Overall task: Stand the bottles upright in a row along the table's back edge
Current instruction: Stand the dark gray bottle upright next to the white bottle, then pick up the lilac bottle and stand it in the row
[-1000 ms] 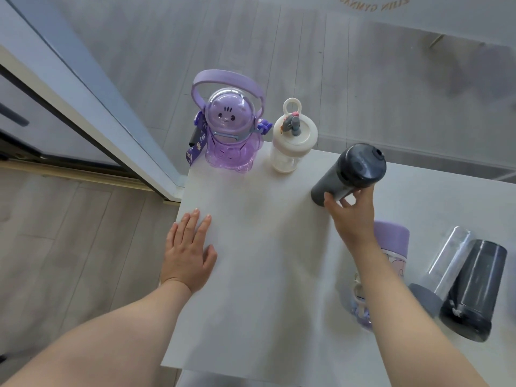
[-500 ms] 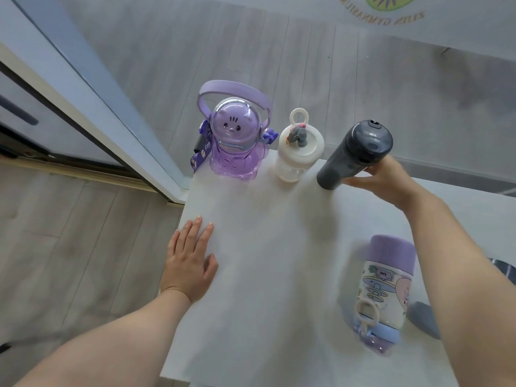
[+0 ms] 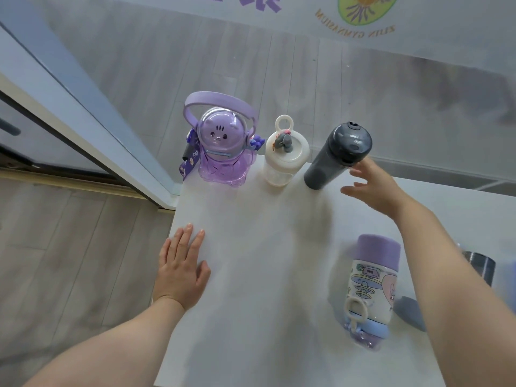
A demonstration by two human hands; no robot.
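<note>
Three bottles stand upright along the back edge of the white table (image 3: 251, 275): a purple bear-shaped bottle (image 3: 220, 146) with a carry handle at the left, a white bottle (image 3: 284, 157) with a loop lid beside it, and a dark grey bottle (image 3: 335, 157) to their right. My right hand (image 3: 371, 188) hovers just right of the grey bottle, fingers spread, holding nothing. A purple-capped cartoon bottle (image 3: 371, 286) lies on its side at the right front. My left hand (image 3: 181, 266) rests flat and open on the table's left edge.
A dark cup or bottle (image 3: 480, 266) is partly hidden behind my right forearm at the right edge. The table's left edge runs beside a door frame (image 3: 92, 141). Grey plank floor lies beyond the back edge.
My right hand carried the grey bottle to the back edge, stood it upright beside the white bottle, and has let go of it. My left hand stayed flat on the table.
</note>
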